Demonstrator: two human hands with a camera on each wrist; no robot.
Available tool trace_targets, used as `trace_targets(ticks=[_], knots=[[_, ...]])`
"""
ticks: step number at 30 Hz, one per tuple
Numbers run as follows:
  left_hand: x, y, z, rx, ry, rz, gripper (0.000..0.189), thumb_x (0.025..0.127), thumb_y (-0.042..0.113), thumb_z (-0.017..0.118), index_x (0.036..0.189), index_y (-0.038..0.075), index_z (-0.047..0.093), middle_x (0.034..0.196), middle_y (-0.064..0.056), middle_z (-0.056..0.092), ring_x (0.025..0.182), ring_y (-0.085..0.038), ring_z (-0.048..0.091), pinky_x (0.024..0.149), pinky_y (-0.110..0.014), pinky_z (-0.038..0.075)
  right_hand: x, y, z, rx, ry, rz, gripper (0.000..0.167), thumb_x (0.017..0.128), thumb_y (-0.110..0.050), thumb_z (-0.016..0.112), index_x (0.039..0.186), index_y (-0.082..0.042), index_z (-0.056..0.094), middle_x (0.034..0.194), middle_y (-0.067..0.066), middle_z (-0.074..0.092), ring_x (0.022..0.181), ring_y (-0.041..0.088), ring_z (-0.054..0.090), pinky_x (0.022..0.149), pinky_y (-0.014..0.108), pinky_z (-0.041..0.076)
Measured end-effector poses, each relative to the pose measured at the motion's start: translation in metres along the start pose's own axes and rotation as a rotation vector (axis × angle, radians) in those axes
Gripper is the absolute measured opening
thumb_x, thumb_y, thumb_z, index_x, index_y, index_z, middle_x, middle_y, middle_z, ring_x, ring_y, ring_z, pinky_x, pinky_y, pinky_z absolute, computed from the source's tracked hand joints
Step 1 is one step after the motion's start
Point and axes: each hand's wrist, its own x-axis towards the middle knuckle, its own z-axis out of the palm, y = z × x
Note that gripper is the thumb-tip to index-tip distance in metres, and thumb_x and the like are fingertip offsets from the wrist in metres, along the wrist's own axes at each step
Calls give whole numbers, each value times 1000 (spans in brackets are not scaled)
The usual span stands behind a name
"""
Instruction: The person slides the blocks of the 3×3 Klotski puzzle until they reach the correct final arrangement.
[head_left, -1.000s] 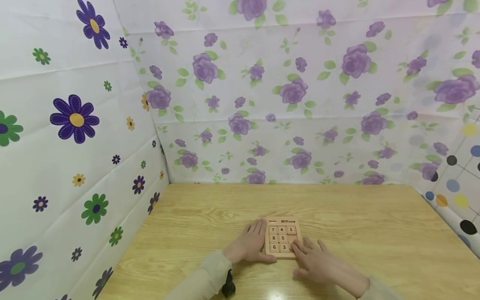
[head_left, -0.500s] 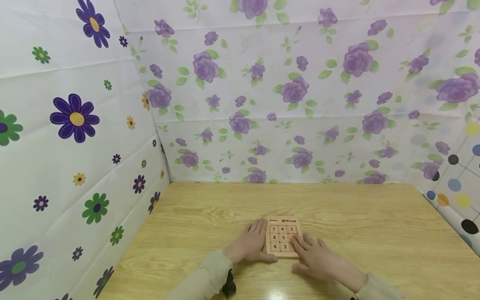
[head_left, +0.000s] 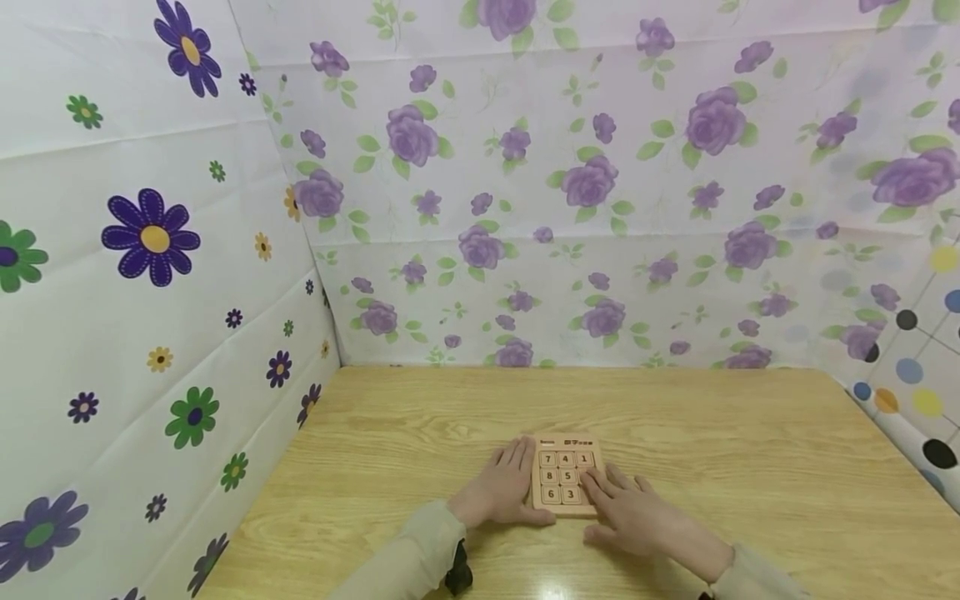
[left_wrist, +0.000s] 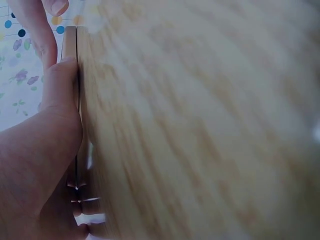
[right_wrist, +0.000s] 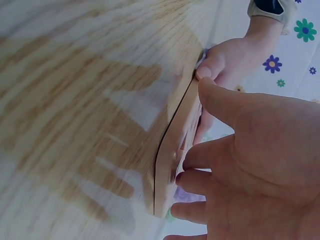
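Note:
A wooden number sliding puzzle lies flat on the table. Its tiles read 7, 4, 1 in the far row, 8 and 5 in the middle, 6 and 3 in the near row. My left hand rests against it, fingers along the left edge and thumb at the near edge; the left wrist view shows that thumb on the board's side. My right hand lies at the right side, fingertips over the middle-right cell. Those fingers hide the middle-right cell and the near-right corner. In the right wrist view the right hand's fingers are extended.
The wood-grain table spreads around the puzzle. Floral cloth stands behind it, a daisy-print cloth at the left and a dotted cloth at the right. A black item hangs by the left cuff.
My right fingertips have slid away from me, from the near-right cell to the middle-right one, which showed bare wood a second ago. My left hand stays put.

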Motion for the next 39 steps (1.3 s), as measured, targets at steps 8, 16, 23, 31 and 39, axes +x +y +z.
trace_targets(ticks=[8, 16, 23, 31, 39], knots=[[1, 0, 3, 12, 10, 1, 122, 76, 85, 44, 154, -2, 6, 161, -20, 11, 150, -32, 16, 121, -45, 23, 0, -1, 2, -47, -24, -53, 78, 91, -55, 54, 149, -6, 37, 156, 15, 33, 144, 42, 27, 111, 69, 24], [1, 1, 1, 16, 6, 1, 123, 76, 86, 44, 154, -1, 7, 162, -20, 10, 150, -32, 15, 121, -45, 23, -1, -5, 4, -75, -26, -108, 79, 88, -56, 56, 149, -8, 37, 156, 12, 34, 145, 41, 25, 110, 70, 25], [-1, 3, -4, -12, -10, -15, 121, 77, 83, 47, 154, -1, 6, 162, -19, 9, 150, -31, 13, 122, -45, 23, -4, -9, 5, -75, -56, -134, 77, 89, -53, 58, 149, -10, 37, 155, 11, 36, 146, 41, 23, 109, 71, 26], [-3, 4, -4, -14, -14, -12, 121, 77, 82, 48, 154, -1, 7, 162, -20, 10, 150, -31, 14, 122, -45, 22, -6, -8, 6, -66, -42, -143, 75, 89, -49, 60, 148, -9, 39, 154, 12, 38, 144, 42, 25, 107, 72, 27], [-3, 4, -6, -3, -5, -7, 120, 78, 82, 48, 154, -2, 7, 161, -20, 11, 150, -32, 15, 121, -45, 23, -8, -5, 6, -75, -31, -141, 74, 90, -49, 59, 147, -7, 40, 153, 13, 39, 144, 42, 27, 107, 72, 29]])
